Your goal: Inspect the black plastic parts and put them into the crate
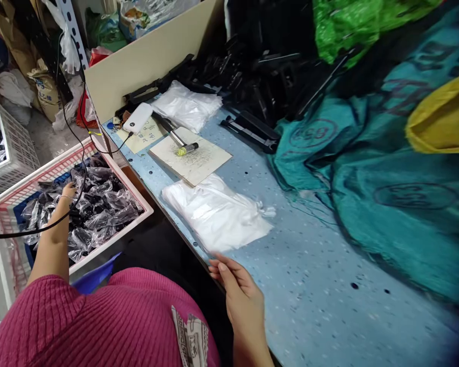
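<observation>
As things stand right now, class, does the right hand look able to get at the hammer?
Probably yes, reaching forward: only a low pile of white plastic bags and part of the flat board seem to lie between the right hand and the hammer, whose head is uncovered.

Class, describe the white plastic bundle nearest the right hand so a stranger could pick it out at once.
Find the speckled blue tabletop, then the flat cream-coloured board lying on it. The milky-white plastic bundle lies between that board and the person's bare right hand. The other white plastic bundle lies beyond the board; this one looks larger.
</observation>
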`<state>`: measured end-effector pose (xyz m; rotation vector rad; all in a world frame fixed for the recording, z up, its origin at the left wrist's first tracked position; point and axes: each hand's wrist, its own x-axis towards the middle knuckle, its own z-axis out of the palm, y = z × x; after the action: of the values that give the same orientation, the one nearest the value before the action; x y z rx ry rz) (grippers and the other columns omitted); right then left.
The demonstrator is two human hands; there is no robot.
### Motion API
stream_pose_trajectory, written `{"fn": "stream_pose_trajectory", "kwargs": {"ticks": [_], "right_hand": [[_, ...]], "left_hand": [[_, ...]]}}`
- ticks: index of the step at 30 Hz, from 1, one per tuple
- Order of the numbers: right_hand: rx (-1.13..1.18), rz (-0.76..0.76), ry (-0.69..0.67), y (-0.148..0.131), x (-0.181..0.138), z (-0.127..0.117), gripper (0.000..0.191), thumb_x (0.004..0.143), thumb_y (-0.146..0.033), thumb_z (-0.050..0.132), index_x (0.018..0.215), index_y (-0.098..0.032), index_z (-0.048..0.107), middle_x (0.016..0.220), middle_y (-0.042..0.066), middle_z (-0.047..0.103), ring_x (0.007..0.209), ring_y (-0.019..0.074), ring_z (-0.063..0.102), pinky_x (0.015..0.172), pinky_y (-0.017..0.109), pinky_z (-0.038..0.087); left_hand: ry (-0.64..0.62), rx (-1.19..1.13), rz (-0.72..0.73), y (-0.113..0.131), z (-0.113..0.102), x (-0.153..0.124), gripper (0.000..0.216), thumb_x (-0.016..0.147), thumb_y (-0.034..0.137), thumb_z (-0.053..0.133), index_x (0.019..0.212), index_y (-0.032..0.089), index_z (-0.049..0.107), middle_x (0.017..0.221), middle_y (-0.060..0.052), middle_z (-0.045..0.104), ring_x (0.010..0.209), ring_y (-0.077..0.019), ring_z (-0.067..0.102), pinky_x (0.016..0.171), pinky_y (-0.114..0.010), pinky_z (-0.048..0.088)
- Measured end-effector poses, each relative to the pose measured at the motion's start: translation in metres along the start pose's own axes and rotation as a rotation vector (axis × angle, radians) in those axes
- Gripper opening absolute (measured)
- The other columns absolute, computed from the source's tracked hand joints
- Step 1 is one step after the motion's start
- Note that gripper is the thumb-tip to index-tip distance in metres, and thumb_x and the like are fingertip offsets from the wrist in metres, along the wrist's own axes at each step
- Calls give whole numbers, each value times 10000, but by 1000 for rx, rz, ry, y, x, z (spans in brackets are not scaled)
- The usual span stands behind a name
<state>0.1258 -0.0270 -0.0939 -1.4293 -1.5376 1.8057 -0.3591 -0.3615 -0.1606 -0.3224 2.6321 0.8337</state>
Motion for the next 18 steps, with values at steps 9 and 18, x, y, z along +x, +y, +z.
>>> {"fn": "stream_pose_trajectory", "kwargs": {"ticks": [9,18], "right_hand": [[24,-3,-45,-3,-1,2,481,722,-560,807,1039,-201,762,913,60,769,765,182,691,729,324,591],[107,-199,-220,-70,-7,-12,459,764,-651,753,928,-224,771,897,76,768,847,241,708,862,430,577]], "left_hand": [[-446,137,250,67,51,-64,348,896,311,702,1185,118,676,1233,-123,692,1140,-261,648,1004,-414,530],[-1170,235,1008,232,55,-235,331,893,428,651,1169,260,721,1168,-45,760,1076,-206,702,962,-308,534]]}}
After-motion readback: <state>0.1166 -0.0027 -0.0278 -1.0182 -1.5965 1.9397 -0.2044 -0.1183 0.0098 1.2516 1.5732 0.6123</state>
